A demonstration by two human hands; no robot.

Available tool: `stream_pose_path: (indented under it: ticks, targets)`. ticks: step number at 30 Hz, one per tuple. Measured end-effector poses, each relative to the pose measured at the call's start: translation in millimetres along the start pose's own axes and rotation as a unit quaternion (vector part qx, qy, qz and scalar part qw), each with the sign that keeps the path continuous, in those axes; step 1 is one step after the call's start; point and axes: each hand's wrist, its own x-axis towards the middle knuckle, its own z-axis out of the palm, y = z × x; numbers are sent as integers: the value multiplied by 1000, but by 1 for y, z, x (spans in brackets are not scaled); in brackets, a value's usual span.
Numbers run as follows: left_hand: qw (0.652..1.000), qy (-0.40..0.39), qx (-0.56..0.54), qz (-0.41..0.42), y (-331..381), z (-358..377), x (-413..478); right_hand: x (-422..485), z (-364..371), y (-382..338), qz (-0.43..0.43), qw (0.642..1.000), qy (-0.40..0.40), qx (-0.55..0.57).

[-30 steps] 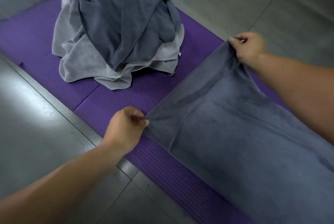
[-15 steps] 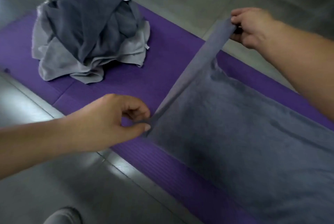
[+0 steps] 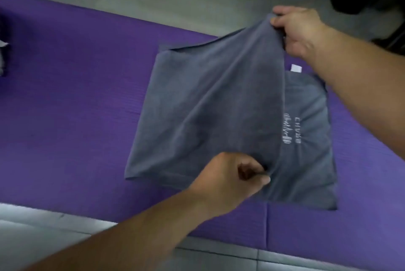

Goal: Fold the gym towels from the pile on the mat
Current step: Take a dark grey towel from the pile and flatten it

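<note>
Left hand and right hand pinch towel corners, lifted edge running near-to-far.

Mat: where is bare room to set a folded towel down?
Bare mat lies between the grey towel and the pile edge at far left. Crowded on the right: left hand and right hand grip the towel there.

Grey towel lies on the purple mat, doubled over. The top layer is lifted taut at two corners and stops short of the bottom layer's end, where white lettering and a white tag show.
</note>
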Motion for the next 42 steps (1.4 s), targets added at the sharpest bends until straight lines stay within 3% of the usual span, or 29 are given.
stream_pose_path:
  ticks: [6, 12, 15, 18, 21, 24, 27, 29, 32, 35, 37, 40, 42]
  targets:
    - [999, 8, 29, -22, 4, 112, 55, 16, -128, 66, 34, 988, 109, -104]
    - [996, -41, 73, 12, 23, 170, 66, 29, -184, 91, 21, 976, 197, -91]
    - [993, -13, 118, 0, 20, 199, 78, 31, -201, 110, 47, 973, 168, -153]
    - [988, -63, 135, -47, 18, 216, 84, 22, -199, 126, 69, 959, 99, -256]
    - [989, -70, 118, -48, 19, 195, 81, 14, -185, 130, 48, 914, 105, -389]
    - [981, 95, 151, -80, 1, 129, 77, -9, -156, 126, -48, 867, 120, -481]
    - [928, 259, 182, -198, -28, 45, 51, -32, -120, 132, -204, 846, 59, -489]
    - [884, 339, 192, -257, -48, 2, 24, -39, -92, 133, -251, 855, -22, -454]
    - [864, 323, 260, -285, -75, -27, -9, -47, -42, 129, -222, 871, -131, -418]
    - [873, 306, 291, -246, -96, -31, -27, -49, -18, 137, -174, 896, -127, -388]
    - [879, 299, 306, -211, -107, -35, -31, -54, -16, 147, -206, 874, -104, -428]
    - [901, 258, 276, -216, -115, -34, -35, -62, -12, 156, -243, 807, -88, -532]
    - [905, 254, 265, -217, -115, -35, -40, -63, -2, 151, -257, 801, -85, -533]
